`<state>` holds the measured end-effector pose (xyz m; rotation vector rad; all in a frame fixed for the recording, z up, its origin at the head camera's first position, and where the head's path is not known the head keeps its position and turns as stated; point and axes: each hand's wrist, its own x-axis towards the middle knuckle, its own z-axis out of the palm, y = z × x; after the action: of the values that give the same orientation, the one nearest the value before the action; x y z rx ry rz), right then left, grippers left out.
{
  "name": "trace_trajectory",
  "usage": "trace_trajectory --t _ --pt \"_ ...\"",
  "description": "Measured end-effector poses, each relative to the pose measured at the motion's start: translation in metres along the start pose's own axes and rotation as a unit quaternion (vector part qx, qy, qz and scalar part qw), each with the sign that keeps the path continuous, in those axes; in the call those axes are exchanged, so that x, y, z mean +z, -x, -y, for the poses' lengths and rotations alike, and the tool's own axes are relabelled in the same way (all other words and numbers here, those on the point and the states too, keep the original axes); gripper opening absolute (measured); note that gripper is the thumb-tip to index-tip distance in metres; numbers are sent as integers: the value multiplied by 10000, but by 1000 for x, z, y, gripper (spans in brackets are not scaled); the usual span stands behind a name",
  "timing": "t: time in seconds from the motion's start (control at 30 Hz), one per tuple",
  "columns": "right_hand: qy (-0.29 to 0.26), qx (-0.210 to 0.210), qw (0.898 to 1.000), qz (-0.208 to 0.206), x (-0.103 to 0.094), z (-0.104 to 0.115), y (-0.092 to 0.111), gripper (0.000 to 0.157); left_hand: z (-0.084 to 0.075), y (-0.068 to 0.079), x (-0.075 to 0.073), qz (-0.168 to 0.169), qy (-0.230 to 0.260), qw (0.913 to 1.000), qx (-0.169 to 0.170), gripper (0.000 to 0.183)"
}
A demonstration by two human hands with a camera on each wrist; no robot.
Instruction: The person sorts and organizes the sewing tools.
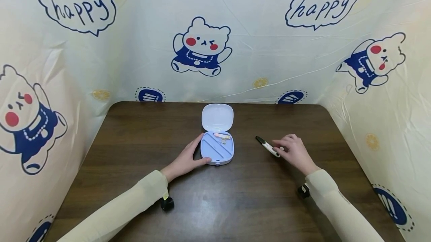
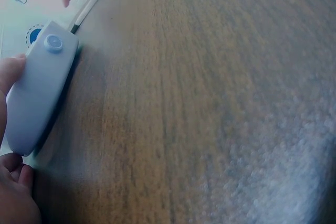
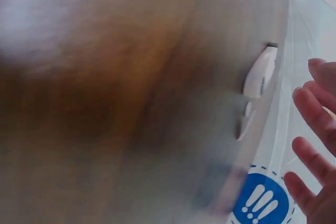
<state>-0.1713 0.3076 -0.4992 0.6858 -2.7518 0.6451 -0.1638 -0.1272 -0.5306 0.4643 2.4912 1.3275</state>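
Note:
A light-blue hinged case (image 1: pixel 215 152) stands on the table with its pale lid (image 1: pixel 217 118) raised. Slanting dividers split its inside; a pink-and-white strip (image 1: pixel 222 136) and a small round piece (image 1: pixel 223 141) lie in the back right part. My left hand (image 1: pixel 186 159) grips the case from the left, thumb at the front corner; the left wrist view shows its round button (image 2: pixel 53 43). To the right lies a black-and-white marker (image 1: pixel 271 148). Right over its near end is my right hand (image 1: pixel 296 152), fingers spread in the right wrist view, a small pale piece (image 1: pixel 281 148) at the fingertips.
The dark wooden table (image 1: pixel 215 204) ends at a printed curtain (image 1: pixel 202 2) at the back and both sides. A black wrist camera (image 1: pixel 167 204) hangs under the left sleeve, another (image 1: pixel 303 191) under the right one.

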Motion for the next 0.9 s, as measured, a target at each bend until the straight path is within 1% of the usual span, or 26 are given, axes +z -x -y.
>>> trace_trajectory --t 0.13,0.23,0.33,0.47,0.77,0.9 --pt "316 49 9995 20 3 -4 7 21 0 0 0 -15 16 10000 1 105" --pt "578 154 9981 140 5 -6 12 24 0 0 0 -33 21 10000 10 105" --pt "729 295 9965 267 7 -8 15 27 0 0 -1 -47 19 10000 25 105" --pt "777 400 9955 365 9 -8 17 27 0 0 0 -53 25 10000 32 105" --pt "918 312 9944 414 7 -7 16 27 0 0 0 -19 38 10000 45 105" --pt "902 357 9942 467 9 -8 15 28 -1 0 -1 -31 38 10000 22 105"
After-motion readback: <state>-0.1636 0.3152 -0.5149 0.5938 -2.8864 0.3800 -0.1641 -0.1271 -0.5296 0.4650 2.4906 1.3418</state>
